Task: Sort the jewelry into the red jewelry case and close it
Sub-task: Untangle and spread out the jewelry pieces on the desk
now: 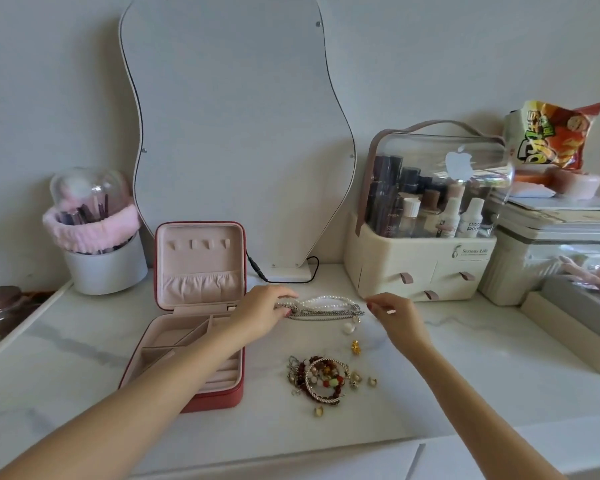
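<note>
Pearl necklaces (326,306) in left hand (262,315)

A wavy mirror (236,133) leans on the pale wall (49,81) above a white marble tabletop (465,368).
</note>
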